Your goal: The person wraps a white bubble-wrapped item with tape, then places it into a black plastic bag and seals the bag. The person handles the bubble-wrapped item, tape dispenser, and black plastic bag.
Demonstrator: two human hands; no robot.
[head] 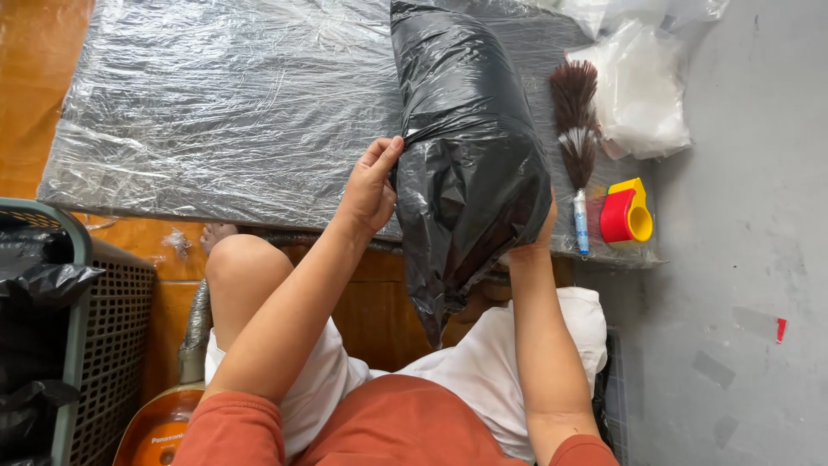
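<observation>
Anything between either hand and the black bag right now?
Nothing visible. The left hand grips the black plastic bag at its left edge. The right hand is mostly hidden behind the bag's lower right side, apparently holding it there.

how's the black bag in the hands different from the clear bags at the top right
The black bag is opaque, stuffed full and gripped by the left hand and right hand. The clear bags are see-through, flatter and lie untouched. Both are thin plastic on the wrapped table.
</observation>
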